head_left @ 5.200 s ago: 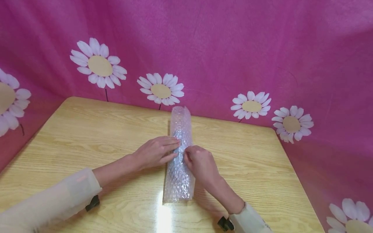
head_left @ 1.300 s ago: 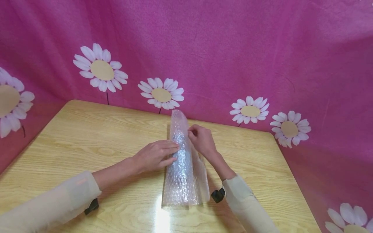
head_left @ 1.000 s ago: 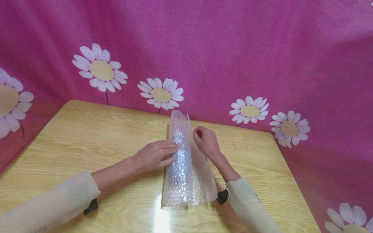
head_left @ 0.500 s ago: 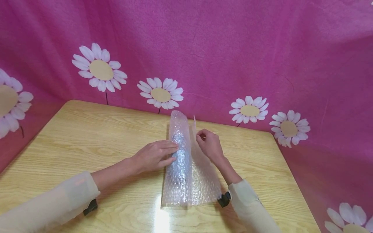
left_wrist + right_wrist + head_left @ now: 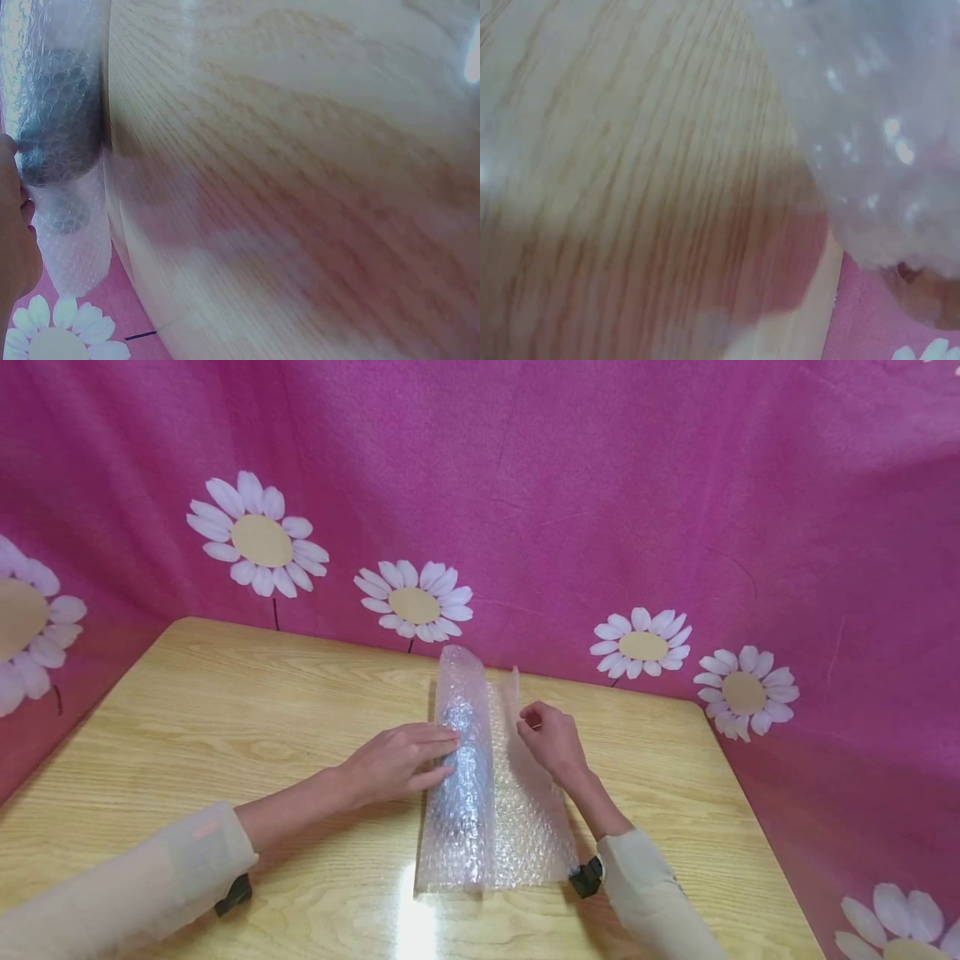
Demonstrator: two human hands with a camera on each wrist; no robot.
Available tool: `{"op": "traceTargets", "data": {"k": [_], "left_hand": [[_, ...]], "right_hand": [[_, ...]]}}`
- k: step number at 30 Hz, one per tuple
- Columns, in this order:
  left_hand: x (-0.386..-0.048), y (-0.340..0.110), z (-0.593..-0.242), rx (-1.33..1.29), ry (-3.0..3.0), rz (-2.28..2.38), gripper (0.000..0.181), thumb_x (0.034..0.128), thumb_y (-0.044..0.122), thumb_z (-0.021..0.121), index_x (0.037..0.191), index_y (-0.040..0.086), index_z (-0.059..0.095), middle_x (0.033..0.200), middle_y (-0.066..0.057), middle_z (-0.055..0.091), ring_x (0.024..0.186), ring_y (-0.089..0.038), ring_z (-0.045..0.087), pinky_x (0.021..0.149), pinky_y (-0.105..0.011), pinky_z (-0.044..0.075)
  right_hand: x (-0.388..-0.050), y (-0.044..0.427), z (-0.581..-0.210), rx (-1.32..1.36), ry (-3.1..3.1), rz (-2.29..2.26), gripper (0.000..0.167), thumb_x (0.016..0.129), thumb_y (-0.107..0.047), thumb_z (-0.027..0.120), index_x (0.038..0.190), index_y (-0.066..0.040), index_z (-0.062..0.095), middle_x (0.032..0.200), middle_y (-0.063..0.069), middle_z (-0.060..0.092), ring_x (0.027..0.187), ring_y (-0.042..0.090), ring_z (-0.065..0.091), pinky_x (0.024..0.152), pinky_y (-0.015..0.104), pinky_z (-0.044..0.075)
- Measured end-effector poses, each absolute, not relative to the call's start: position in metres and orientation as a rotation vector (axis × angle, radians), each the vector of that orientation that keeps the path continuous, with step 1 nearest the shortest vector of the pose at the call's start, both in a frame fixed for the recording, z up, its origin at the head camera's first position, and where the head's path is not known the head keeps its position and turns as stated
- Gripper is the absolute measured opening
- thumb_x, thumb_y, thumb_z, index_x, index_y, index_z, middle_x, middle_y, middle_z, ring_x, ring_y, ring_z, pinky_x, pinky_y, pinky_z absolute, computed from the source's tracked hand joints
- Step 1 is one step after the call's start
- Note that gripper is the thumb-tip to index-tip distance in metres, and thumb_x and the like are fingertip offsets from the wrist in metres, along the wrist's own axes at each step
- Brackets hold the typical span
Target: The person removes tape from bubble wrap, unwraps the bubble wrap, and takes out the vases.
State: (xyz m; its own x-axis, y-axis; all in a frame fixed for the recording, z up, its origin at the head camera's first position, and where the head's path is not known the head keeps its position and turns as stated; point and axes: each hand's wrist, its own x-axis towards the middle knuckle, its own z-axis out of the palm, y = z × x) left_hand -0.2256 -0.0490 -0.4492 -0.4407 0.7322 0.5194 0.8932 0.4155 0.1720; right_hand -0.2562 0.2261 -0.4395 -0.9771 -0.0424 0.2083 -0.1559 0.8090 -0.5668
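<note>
A roll of clear bubble wrap (image 5: 463, 827) lies lengthwise on the table, its loose flap (image 5: 531, 835) spread out to the right. Inside the layers, the left wrist view shows a dark bottle-shaped object (image 5: 64, 120) with a narrower end; the wrap blurs its details. My left hand (image 5: 397, 762) rests on the roll from the left, fingers fairly straight. With thumb and forefinger, my right hand (image 5: 555, 743) pinches the flap's right edge, lifted at its far corner. In the right wrist view, the wrap hides most of that hand (image 5: 934, 296).
The wooden table (image 5: 285, 693) extends on both sides of the wrap. A pink cloth (image 5: 540, 510) with white daisies hangs behind and beside it. Black wrist cameras (image 5: 587, 877) sit below the cuffs, the right one close to the flap's near corner.
My right hand has moved right and a little nearer, drawing the bubble wrap's flap away from the roll, so more of it lies unrolled. My left hand stays on the roll.
</note>
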Motion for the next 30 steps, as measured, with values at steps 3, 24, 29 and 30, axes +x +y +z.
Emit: {"op": "traceTargets", "data": {"k": [3, 24, 29, 30], "left_hand": [[-0.225, -0.049, -0.45, -1.394, -2.316, -0.616, 0.04, 0.0947, 0.024, 0.067, 0.125, -0.001, 0.067, 0.13, -0.014, 0.063, 0.122, -0.03, 0.059, 0.104, -0.041, 0.046], [-0.223, -0.049, -0.449, -1.386, -2.33, -0.638, 0.04, 0.0947, 0.024, 0.068, 0.126, -0.001, 0.067, 0.132, -0.014, 0.063, 0.124, -0.03, 0.057, 0.105, -0.041, 0.045], [-0.223, -0.049, -0.45, -1.384, -2.329, -0.642, 0.04, 0.0947, 0.024, 0.068, 0.126, -0.002, 0.067, 0.132, -0.014, 0.063, 0.124, -0.031, 0.057, 0.105, -0.041, 0.045], [-0.223, -0.049, -0.45, -1.384, -2.331, -0.642, 0.04, 0.0948, 0.024, 0.067, 0.126, -0.002, 0.067, 0.132, -0.014, 0.063, 0.124, -0.031, 0.057, 0.105, -0.042, 0.045]], "right_hand": [[-0.256, 0.229, -0.442, 0.142, -2.826, 0.89, 0.013, 0.09, -0.01, 0.066, 0.099, -0.002, 0.071, 0.091, 0.01, 0.072, 0.085, 0.025, 0.066, 0.075, 0.04, 0.056], [-0.262, 0.246, -0.454, 0.038, -2.889, 0.868, 0.012, 0.089, -0.007, 0.067, 0.099, -0.001, 0.067, 0.091, 0.013, 0.072, 0.085, 0.028, 0.067, 0.076, 0.043, 0.056], [-0.262, 0.248, -0.456, 0.009, -2.911, 0.867, 0.011, 0.089, -0.006, 0.066, 0.099, -0.001, 0.066, 0.091, 0.012, 0.071, 0.084, 0.027, 0.067, 0.074, 0.042, 0.056], [-0.262, 0.249, -0.456, -0.002, -2.917, 0.865, 0.011, 0.09, -0.007, 0.066, 0.099, -0.001, 0.066, 0.092, 0.012, 0.071, 0.084, 0.027, 0.066, 0.074, 0.042, 0.056]]}}
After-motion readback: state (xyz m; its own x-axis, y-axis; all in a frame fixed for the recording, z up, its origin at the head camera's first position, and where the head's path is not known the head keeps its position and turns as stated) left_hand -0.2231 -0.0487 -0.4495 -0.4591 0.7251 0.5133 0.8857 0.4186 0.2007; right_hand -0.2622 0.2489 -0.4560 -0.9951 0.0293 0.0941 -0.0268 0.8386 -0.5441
